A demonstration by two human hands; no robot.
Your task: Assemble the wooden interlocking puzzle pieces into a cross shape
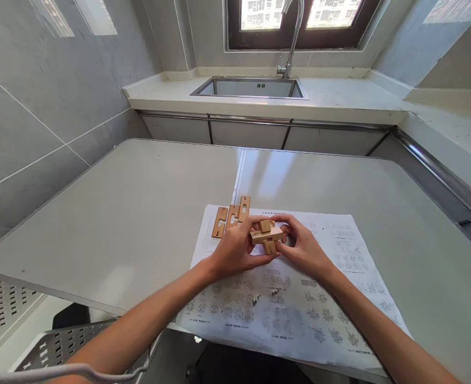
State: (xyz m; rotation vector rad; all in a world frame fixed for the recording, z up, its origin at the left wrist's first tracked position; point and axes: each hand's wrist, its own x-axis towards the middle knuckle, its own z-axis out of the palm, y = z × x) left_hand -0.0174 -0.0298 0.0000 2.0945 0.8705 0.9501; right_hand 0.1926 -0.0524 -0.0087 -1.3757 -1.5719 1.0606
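Between my two hands is a partly interlocked wooden burr puzzle point(268, 235), made of several light wooden blocks crossing one another. My left hand point(241, 244) grips it from the left, thumb below and fingers above. From the right, my right hand point(301, 242) pinches it with thumb and fingers. The puzzle is held just above the printed sheet point(363, 288), which carries many small line drawings of puzzles. Beyond my left hand, flat notched wooden pieces lie side by side: one on the left point(220, 222), one in the middle point(232, 215) and one with a slot point(244, 208).
The sheet lies on a pale folding table point(139, 224) with a seam down its middle. Behind the table are a counter with a sink point(255, 88) and a faucet point(289, 48). A perforated chair point(75, 341) and a cable point(83, 370) are at the lower left.
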